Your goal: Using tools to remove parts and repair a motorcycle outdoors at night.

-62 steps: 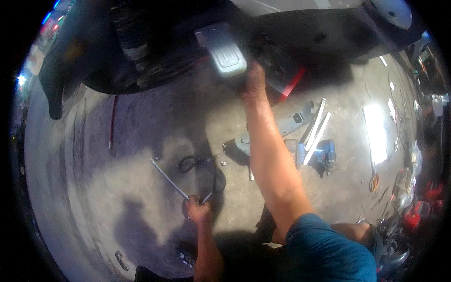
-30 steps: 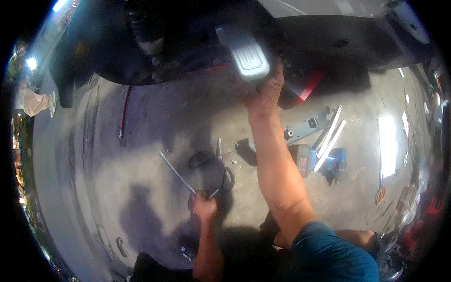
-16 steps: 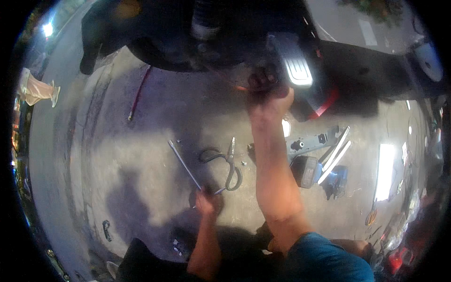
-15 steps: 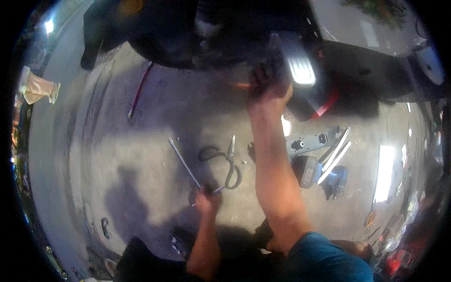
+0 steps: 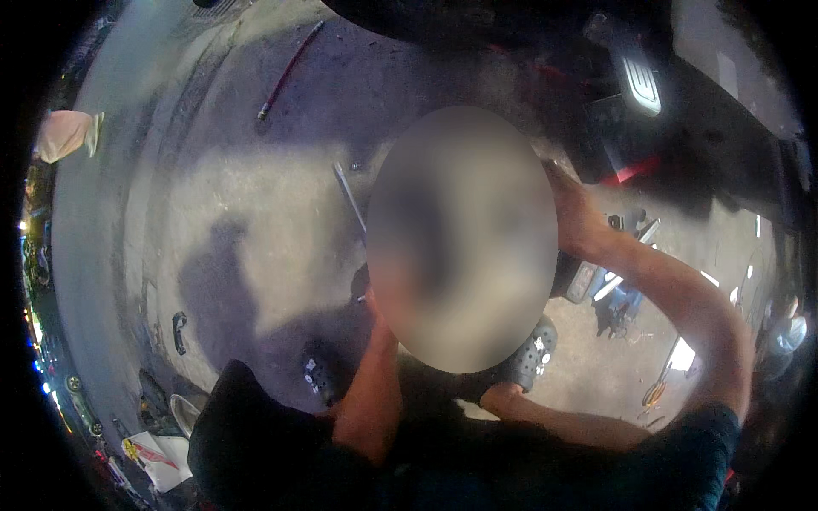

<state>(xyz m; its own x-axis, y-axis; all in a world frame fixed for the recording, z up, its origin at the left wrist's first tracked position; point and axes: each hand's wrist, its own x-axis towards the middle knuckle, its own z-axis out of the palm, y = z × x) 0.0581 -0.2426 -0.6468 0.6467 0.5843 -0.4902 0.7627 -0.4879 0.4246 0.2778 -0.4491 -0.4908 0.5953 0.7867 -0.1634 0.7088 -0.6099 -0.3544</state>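
Two bare hands reach in from below over a concrete floor [image 5: 217, 183], both running into a blurred oval patch.
The left hand [image 5: 385, 303] is low at the patch's left edge; a slim metal rod [image 5: 350, 196] slants down toward it and fades into the blur, so I cannot tell whether its fingers are clamped on the rod. The right hand [image 5: 576, 209] is at the patch's right edge, its fingers covered as well, apart or together I cannot tell. Above and to the right of the right hand, well apart from it, is a bright ribbed metal plate [image 5: 642, 85]; below it on the floor lies a blue tool [image 5: 622, 311]. A red hose [image 5: 290, 70] lies far left, beyond the rod.
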